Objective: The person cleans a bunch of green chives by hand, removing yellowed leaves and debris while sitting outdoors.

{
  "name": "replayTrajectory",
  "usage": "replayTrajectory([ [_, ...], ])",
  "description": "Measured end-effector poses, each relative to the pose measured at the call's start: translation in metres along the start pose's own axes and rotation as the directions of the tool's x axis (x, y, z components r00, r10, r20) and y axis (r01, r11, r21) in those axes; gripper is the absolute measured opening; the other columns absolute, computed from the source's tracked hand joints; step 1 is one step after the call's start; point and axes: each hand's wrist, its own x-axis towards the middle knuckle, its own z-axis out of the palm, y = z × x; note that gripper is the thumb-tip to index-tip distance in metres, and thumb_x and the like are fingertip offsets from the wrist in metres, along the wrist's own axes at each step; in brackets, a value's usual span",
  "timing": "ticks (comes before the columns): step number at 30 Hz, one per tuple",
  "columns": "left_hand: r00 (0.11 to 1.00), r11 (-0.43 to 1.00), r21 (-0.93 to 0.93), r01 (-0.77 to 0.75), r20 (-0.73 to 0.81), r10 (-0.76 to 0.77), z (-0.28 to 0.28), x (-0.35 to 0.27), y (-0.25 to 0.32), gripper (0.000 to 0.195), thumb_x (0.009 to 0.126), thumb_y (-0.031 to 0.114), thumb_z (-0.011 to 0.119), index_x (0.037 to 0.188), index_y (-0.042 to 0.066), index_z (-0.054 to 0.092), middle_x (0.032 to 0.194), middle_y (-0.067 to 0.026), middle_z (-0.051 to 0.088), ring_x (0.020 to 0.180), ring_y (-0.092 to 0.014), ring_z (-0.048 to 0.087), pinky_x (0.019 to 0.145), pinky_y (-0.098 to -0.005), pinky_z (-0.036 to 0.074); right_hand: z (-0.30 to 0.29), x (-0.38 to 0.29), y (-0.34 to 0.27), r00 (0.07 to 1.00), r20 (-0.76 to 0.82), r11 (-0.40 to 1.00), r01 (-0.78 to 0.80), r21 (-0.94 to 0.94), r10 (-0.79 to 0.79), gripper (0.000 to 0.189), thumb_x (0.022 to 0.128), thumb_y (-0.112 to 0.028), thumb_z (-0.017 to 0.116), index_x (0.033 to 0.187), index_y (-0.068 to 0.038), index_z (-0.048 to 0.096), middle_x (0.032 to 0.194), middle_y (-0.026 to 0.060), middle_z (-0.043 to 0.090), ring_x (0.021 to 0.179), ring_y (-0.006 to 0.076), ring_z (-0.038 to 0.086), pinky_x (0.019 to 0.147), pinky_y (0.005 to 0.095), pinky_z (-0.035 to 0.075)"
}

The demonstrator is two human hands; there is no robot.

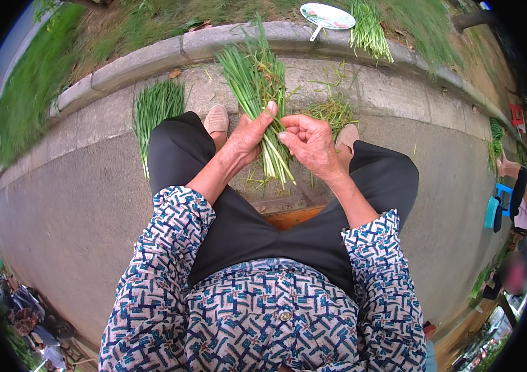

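My left hand (250, 135) grips a bunch of green Chinese chives (251, 86), its thumb laid across the stalks. The pale cut ends point down toward my lap and the leaves fan out away from me. Some yellowed, limp leaves hang among the green ones. With thumb and forefinger, my right hand (309, 142) pinches a thin stalk at the right side of the bunch. A loose pile of yellowed trimmings (333, 111) lies on the ground beyond my right hand, near my right shoe (347, 136). Beside my left knee is a neat stack of chives (157, 109).
Across my front runs a stone kerb (142, 56) with grass behind it. A round hand fan (328, 16) and another chive bundle (369, 35) rest on it. I sit on a wooden stool (293, 217). People, a blue stool (504, 199) and more greens (495, 139) are at the far right.
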Motion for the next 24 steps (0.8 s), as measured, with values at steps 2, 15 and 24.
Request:
replayTrajectory([
  [2, 1.0, 0.999, 0.049, -0.019, 0.023, 0.018, 0.003, 0.0, -0.002, 0.045, 0.08, 0.044, 0.062, 0.099, 0.005, 0.049, 0.089, -0.0014, 0.053, 0.081, -0.01, 0.05, 0.068, -0.0272, 0.046, -0.002, 0.002, 0.008, 0.999, 0.038, 0.996, -0.014, -0.088, 0.018, 0.015, 0.077, 0.001, 0.061, 0.09, 0.006, 0.058, 0.065, 0.0, 0.056, 0.051, 0.0013, 0.045, 0.043, 0.0177, 0.036],
  [15, 0.994, 0.995, 0.062, 0.077, 0.072, -0.081, 0.003, -0.002, 0.002, 0.04, 0.083, 0.042, 0.058, 0.096, 0.005, 0.05, 0.083, -0.002, 0.056, 0.071, -0.011, 0.055, 0.062, -0.0257, 0.048, -0.015, 0.004, 0.011, 0.98, 0.071, 0.942, -0.197, 0.271, 0.185, 0.006, 0.078, -0.005, 0.062, 0.081, 0.0, 0.06, 0.062, -0.0025, 0.054, 0.049, 0.0016, 0.043, 0.044, 0.0171, 0.034],
  [24, 0.991, 0.992, 0.012, 0.126, 0.037, -0.126, 0.003, -0.006, 0.009, 0.022, 0.08, 0.013, 0.065, 0.095, 0.0, 0.056, 0.083, -0.0053, 0.061, 0.073, -0.014, 0.06, 0.062, -0.0273, 0.052, -0.023, 0.008, 0.01, 0.989, 0.044, 0.96, -0.148, 0.239, 0.141, 0.005, 0.077, -0.004, 0.062, 0.078, 0.0, 0.062, 0.06, -0.0006, 0.055, 0.05, 0.0045, 0.048, 0.044, 0.0189, 0.038],
])
